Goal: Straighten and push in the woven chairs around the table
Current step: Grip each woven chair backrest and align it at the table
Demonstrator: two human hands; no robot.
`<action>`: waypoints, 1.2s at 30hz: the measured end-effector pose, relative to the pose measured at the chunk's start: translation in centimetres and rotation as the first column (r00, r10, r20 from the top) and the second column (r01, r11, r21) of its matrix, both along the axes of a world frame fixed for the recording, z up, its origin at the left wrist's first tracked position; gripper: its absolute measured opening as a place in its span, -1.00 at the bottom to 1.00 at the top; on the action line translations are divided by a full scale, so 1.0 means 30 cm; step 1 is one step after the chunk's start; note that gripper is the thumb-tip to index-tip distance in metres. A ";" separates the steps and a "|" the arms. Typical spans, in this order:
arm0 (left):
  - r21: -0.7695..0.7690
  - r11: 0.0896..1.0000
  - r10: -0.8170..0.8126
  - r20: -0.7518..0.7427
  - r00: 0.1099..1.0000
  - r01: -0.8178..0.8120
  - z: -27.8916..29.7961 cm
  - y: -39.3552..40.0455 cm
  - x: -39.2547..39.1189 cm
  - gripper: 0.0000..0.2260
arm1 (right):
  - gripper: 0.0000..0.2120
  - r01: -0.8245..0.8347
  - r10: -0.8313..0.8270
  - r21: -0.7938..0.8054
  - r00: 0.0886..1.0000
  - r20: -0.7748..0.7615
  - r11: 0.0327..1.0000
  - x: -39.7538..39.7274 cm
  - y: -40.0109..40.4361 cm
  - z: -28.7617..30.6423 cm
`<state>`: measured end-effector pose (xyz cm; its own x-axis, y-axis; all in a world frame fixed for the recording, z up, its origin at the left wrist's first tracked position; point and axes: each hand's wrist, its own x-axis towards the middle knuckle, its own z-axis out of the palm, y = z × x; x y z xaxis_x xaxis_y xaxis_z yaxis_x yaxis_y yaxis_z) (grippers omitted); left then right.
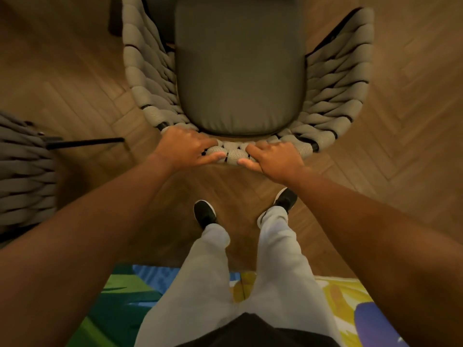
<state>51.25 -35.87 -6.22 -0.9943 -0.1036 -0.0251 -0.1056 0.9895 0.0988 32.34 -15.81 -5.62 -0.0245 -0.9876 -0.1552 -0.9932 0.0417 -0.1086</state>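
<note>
Woven chair (333, 91) fills the upper middle of the frame, seen from almost straight above, its curved back of thick grey-beige bands wrapping round a dark olive seat cushion (240, 71). The chair's front end runs off the top edge, so its legs and whatever stands ahead of it cannot be seen; a dark edge at the very top centre is too cut off to identify. Both hands sit side by side on the middle of the back rail, in the centre of the frame. The left hand (185, 149) grips the rail with its fingers curled over the inner side and its thumb pressed along the outer bands. The right hand (274, 159) does the same just beside it, thumb pointing toward the other thumb, a short stretch of weave showing between them. The fingertips of both hands are hidden behind the rail.

At the left edge, a second woven chair (22, 176) is only partly in view, blurred and dark, with a thin black leg or bar (85, 143) reaching out from it over the floor. The herringbone wood floor (400, 121) surrounds everything. Below the hands stand two black shoes (204, 212) and light grey trousers (210, 284). A brightly coloured rug (120, 296) in green, blue and yellow lies across the bottom, largely covered by the legs and forearms
</note>
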 end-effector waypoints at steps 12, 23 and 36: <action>0.000 0.998 -0.056 -0.016 0.998 0.056 -0.015 -0.172 0.050 -0.46 | -0.40 0.013 -0.012 -0.005 0.997 0.072 1.000 0.046 -0.149 -0.018; -0.012 1.000 -0.015 0.105 0.994 0.016 -0.045 -0.232 0.017 -0.30 | -0.39 -0.023 0.021 0.077 0.999 0.033 0.997 0.008 -0.198 -0.013; 0.293 0.623 0.767 -0.051 0.639 -0.725 0.104 -0.358 0.092 -0.55 | -0.44 -0.018 -0.007 0.066 0.933 0.360 0.998 0.167 -0.447 0.047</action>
<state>54.02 -46.62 -3.10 -0.5670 -0.8237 -0.0037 -0.7596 0.5211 0.3893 37.36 -29.23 -4.22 0.0510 -0.9746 -0.2180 -0.8883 0.0554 -0.4559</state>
